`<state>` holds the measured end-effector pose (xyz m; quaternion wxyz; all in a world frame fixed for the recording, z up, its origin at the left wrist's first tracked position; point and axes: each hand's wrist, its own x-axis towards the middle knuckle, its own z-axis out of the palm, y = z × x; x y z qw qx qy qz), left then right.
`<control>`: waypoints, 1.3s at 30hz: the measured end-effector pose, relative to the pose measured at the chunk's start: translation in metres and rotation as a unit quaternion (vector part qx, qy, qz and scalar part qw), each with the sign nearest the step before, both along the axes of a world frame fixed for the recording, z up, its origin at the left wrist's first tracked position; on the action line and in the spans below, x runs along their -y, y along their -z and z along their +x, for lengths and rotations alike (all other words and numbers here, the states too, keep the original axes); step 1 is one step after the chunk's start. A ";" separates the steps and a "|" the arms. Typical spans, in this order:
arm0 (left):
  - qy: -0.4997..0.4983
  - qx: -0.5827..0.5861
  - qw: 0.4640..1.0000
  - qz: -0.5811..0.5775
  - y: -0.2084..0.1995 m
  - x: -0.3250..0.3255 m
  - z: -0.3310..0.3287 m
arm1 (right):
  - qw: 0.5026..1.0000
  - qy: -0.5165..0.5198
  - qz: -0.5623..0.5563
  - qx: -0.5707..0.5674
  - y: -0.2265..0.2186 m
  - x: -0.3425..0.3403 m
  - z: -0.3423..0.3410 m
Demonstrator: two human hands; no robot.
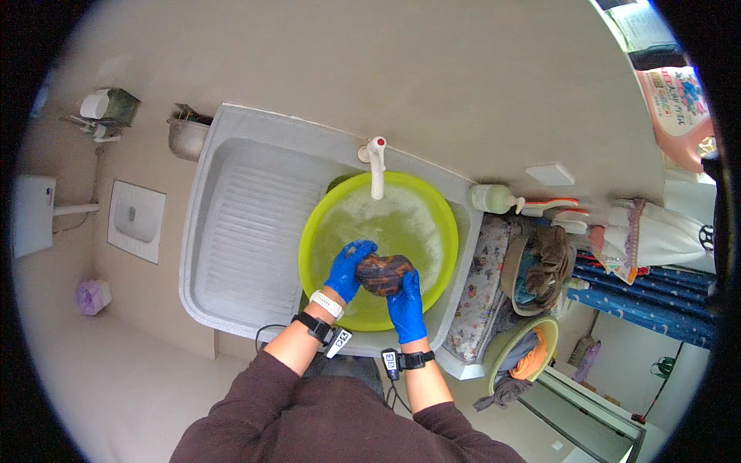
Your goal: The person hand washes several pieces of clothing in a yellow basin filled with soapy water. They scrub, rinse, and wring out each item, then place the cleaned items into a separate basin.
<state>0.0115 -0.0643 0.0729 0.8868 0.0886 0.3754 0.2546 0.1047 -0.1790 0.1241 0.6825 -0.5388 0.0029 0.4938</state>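
Both hands wear blue gloves and hold a rounded, dark brown thing with black streaks above the water; its kind I cannot make out. My left hand grips its left end, fingers curled over the top. On its right side, my right hand has the fingers closed against the edge. Below them stands a lime-green basin of cloudy water with white suds, set in the right part of a grey sink. A white tap with a red dot reaches over the basin's far rim.
A ribbed washboard slope fills the sink's left part. Right of the sink stand a pump bottle, brushes, a tub of clothes and a green bucket with laundry. A squat toilet lies in the floor at left.
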 end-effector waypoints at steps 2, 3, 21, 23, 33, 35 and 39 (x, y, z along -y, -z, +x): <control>-0.036 -0.078 0.991 0.102 -0.023 0.009 0.014 | 0.992 0.094 0.038 -0.074 -0.001 -0.014 0.000; -0.021 -0.139 0.975 0.173 -0.034 0.013 0.019 | 0.990 0.077 0.023 -0.119 -0.004 -0.019 0.001; 0.164 -0.080 0.597 0.781 -0.111 -0.009 0.015 | 0.899 -0.373 -0.164 0.159 -0.038 -0.055 0.025; 0.176 -0.079 0.574 0.796 -0.106 -0.007 0.014 | 0.903 -0.368 -0.163 0.153 -0.038 -0.055 0.024; -0.198 -0.077 0.977 -0.008 -0.085 -0.020 0.018 | 0.994 -0.069 -0.031 0.072 -0.053 -0.058 -0.014; -0.166 -0.107 0.980 -0.019 -0.091 -0.020 0.019 | 0.999 -0.039 0.032 0.003 -0.054 -0.062 -0.023; -0.130 -0.180 0.944 0.244 -0.113 -0.009 0.015 | 0.999 0.005 0.014 -0.040 -0.062 -0.065 -0.024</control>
